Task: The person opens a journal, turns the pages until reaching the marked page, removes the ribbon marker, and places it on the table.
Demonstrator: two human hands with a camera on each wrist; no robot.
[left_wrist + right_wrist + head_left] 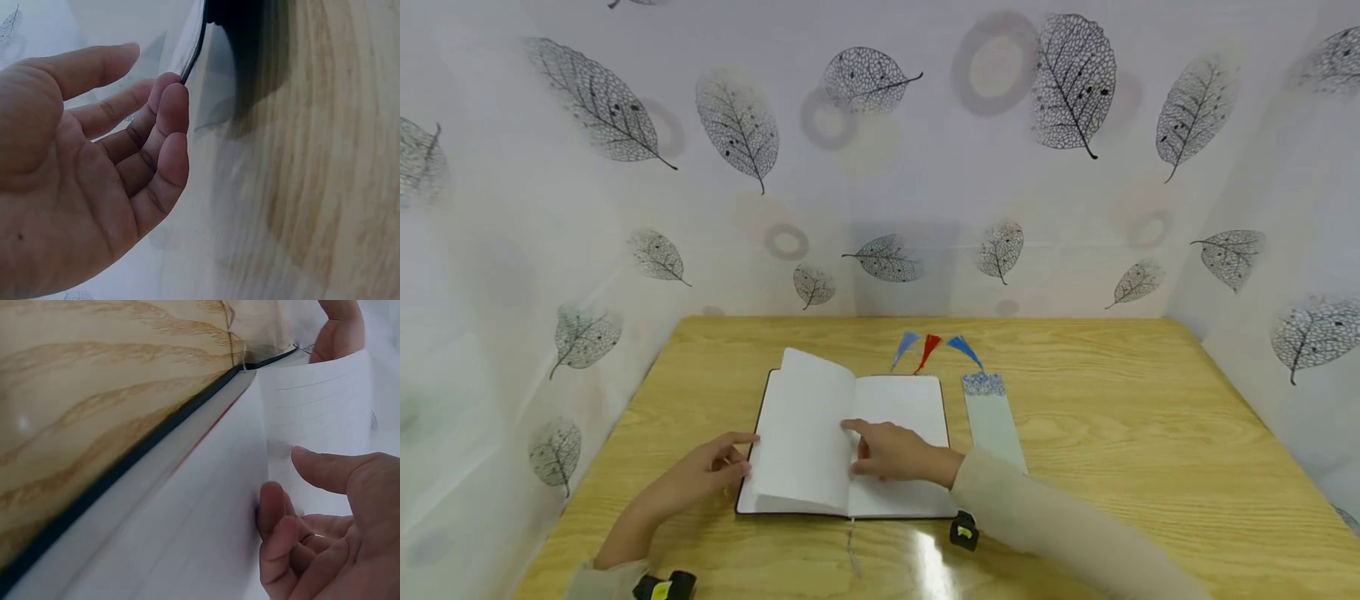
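An open notebook (895,396) with white pages and a dark cover lies on the table. One left-side page (808,367) stands slightly raised, its top corner above the others. My left hand (700,475) is at the notebook's left edge; in the left wrist view its fingertips (172,109) touch that edge, the thumb apart. Over the middle of the notebook, my right hand (895,454) points its index finger at the left page near the fold. In the right wrist view its thumb (325,472) is straight and the other fingers are bent, with nothing visibly gripped.
A pale green bookmark (996,429) with a patterned top and blue tassel (962,347) lies right of the notebook. Beyond its top edge lie a red tassel (930,348) and a light purple-blue tassel (907,343). A grey ribbon (852,550) hangs from the notebook's near edge.
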